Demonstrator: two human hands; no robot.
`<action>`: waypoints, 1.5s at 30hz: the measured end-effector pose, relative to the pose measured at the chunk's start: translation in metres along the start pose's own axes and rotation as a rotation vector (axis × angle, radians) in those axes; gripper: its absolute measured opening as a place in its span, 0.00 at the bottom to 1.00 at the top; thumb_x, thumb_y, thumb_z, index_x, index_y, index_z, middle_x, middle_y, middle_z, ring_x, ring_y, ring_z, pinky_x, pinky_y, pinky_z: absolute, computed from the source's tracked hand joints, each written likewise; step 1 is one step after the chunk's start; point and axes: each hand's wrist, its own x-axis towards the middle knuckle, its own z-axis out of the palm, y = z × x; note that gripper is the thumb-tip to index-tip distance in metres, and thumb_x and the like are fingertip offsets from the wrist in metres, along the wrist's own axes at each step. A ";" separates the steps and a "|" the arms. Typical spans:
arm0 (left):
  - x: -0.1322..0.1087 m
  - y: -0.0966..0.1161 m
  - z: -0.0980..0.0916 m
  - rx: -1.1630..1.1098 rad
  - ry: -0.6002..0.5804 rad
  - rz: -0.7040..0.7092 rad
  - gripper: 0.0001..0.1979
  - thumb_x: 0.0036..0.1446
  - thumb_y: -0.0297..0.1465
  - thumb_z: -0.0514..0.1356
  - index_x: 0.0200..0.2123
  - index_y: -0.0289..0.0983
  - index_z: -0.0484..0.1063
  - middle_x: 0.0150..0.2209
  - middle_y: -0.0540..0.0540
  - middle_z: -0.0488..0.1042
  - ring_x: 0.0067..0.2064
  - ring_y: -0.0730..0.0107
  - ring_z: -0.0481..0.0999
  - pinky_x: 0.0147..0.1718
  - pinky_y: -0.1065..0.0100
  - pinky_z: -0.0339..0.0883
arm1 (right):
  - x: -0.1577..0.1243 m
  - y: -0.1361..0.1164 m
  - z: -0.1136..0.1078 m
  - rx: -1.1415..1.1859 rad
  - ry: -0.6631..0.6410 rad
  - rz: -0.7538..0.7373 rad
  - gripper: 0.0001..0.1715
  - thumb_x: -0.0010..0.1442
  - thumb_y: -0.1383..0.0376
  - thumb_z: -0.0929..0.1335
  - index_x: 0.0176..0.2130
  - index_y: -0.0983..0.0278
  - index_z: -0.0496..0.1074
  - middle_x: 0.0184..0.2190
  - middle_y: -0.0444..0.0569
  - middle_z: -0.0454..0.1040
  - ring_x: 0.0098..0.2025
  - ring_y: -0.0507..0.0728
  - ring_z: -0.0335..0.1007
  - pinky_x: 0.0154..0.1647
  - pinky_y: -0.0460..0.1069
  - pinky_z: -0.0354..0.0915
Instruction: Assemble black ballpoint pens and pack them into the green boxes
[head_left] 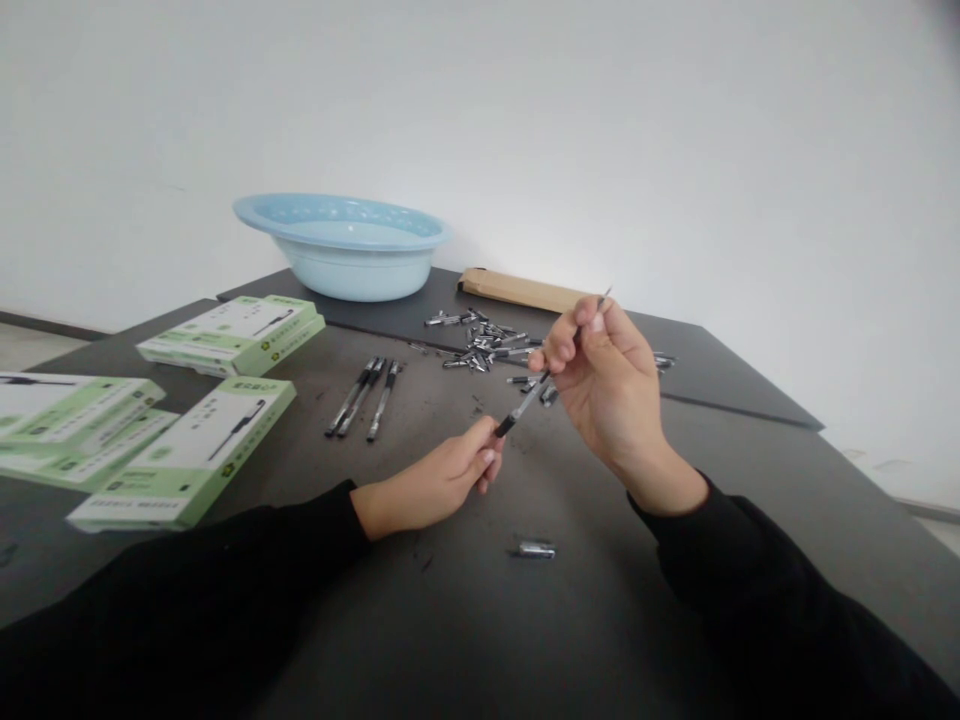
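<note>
A capless pen [529, 400] with a clear barrel slants up and to the right between my two hands. My left hand [442, 478] is closed around its black rear end. Higher up, my right hand [607, 375] pinches the front part, and the thin point sticks out above the fingertips. My right fingers cover some of the pen's length. On the dark table [600, 620] below lies a clear pen cap [534, 549]. Three capped pens [364, 398] lie side by side left of my hands. Behind my hands is a heap of loose pen caps [487, 340].
Green and white pen boxes [195, 455] are on the left, with more stacked boxes [232, 335] behind. A light blue basin [360, 270] stands at the back near the wall. A long brown cardboard piece [521, 290] lies to its right. Small dark scraps dot the tabletop.
</note>
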 end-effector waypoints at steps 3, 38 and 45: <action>0.000 0.001 -0.001 -0.008 -0.004 -0.007 0.07 0.66 0.34 0.43 0.37 0.39 0.56 0.31 0.52 0.65 0.31 0.72 0.67 0.36 0.66 0.62 | 0.000 0.001 -0.001 -0.007 0.021 0.003 0.10 0.65 0.58 0.64 0.35 0.58 0.60 0.24 0.38 0.57 0.25 0.49 0.57 0.34 0.48 0.69; -0.004 0.003 -0.059 -0.025 0.723 0.183 0.10 0.67 0.35 0.45 0.37 0.38 0.61 0.24 0.55 0.61 0.23 0.75 0.61 0.24 0.71 0.57 | 0.069 0.143 -0.044 -1.509 -0.626 0.212 0.15 0.60 0.67 0.63 0.41 0.65 0.78 0.44 0.56 0.76 0.47 0.59 0.70 0.50 0.50 0.61; -0.004 0.001 -0.058 -0.010 0.689 0.158 0.10 0.67 0.35 0.44 0.37 0.38 0.60 0.23 0.55 0.61 0.23 0.76 0.61 0.25 0.70 0.57 | 0.064 0.146 -0.044 -1.567 -0.655 0.307 0.15 0.57 0.71 0.63 0.38 0.65 0.78 0.41 0.54 0.79 0.45 0.59 0.72 0.47 0.50 0.60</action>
